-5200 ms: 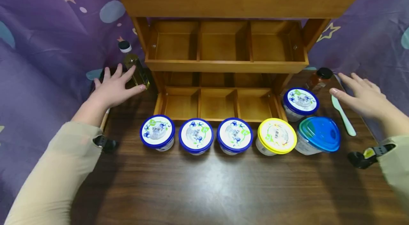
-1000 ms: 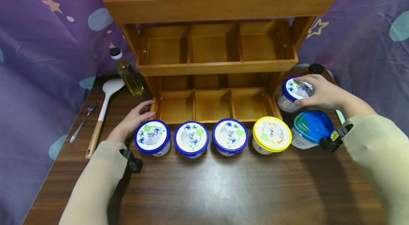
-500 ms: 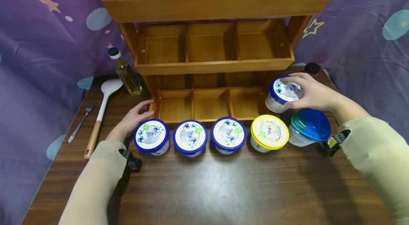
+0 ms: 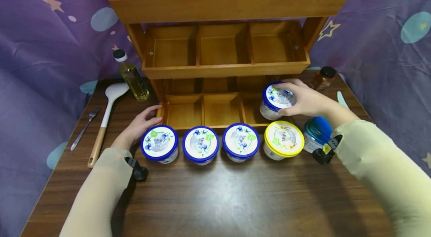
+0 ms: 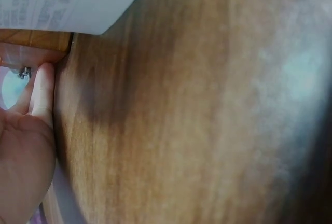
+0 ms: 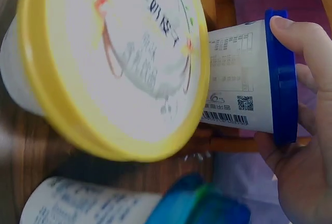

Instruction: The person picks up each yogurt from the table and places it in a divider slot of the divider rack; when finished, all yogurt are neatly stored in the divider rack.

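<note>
In the head view my right hand point(image 4: 304, 100) holds a blue-lidded plastic tub point(image 4: 269, 111) by its lid, over the right compartment of the wooden rack's point(image 4: 232, 69) bottom tier. The right wrist view shows thumb and fingers round the rim of the blue lid point(image 6: 282, 79). My left hand point(image 4: 138, 126) touches the left side of that bottom tier, fingers relaxed. Three blue-lidded tubs point(image 4: 159, 142) and a yellow-lidded tub point(image 4: 284, 139) stand in a row before the rack. The yellow lid point(image 6: 119, 63) fills much of the right wrist view.
A tub with a bright blue lid point(image 4: 318, 129) stands right of the row, partly behind my right wrist. Farther right are a dark-capped jar point(image 4: 323, 78) and a pale green knife point(image 4: 342, 98). On the left lie a fork point(image 4: 85, 128) and a ladle point(image 4: 107, 121), beside an oil bottle point(image 4: 133, 80).
My right hand has gripped the tub beside the rack and moved it left, over the bottom tier. My left hand has come down from near the bottle to the rack's side and stays there.
</note>
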A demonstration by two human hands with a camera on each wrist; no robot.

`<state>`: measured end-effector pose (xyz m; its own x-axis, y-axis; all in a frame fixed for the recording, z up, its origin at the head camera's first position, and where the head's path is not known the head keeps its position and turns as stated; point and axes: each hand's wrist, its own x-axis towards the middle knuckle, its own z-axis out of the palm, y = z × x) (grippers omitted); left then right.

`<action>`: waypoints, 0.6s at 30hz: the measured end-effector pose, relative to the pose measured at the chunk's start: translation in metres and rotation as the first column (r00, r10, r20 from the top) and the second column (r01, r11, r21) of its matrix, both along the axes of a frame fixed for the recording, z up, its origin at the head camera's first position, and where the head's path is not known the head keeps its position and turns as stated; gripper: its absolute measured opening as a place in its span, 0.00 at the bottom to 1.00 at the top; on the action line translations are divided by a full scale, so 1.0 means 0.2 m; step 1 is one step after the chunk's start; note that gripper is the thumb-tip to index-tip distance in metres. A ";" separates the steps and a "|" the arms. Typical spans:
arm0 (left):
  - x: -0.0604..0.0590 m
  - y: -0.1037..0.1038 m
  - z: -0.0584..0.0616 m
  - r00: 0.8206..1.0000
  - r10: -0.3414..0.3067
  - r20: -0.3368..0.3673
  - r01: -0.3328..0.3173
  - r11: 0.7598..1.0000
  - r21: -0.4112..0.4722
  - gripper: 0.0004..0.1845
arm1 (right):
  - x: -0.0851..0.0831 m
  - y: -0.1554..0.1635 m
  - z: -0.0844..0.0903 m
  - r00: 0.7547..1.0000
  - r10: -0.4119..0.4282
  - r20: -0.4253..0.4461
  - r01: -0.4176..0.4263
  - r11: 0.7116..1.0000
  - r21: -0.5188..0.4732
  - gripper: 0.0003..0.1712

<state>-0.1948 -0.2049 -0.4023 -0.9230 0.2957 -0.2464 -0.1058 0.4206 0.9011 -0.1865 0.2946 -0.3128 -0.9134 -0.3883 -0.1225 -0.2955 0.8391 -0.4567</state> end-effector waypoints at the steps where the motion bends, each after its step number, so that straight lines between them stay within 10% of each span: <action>1: 0.00 0.00 0.00 1.000 -0.002 -0.002 0.002 1.000 -0.004 0.32 | -0.01 -0.01 0.00 1.000 -0.001 0.001 0.001 1.000 -0.002 0.50; 18: -0.01 0.00 0.01 1.000 0.004 0.023 -0.004 1.000 -0.001 0.32 | -0.07 -0.12 -0.14 0.998 -0.002 0.061 0.001 1.000 0.008 0.50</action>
<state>-0.1958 -0.2046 -0.4006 -0.9183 0.2912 -0.2683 -0.1287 0.4212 0.8978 -0.2002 0.2701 -0.3415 -0.9048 -0.3857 -0.1806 -0.2661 0.8431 -0.4674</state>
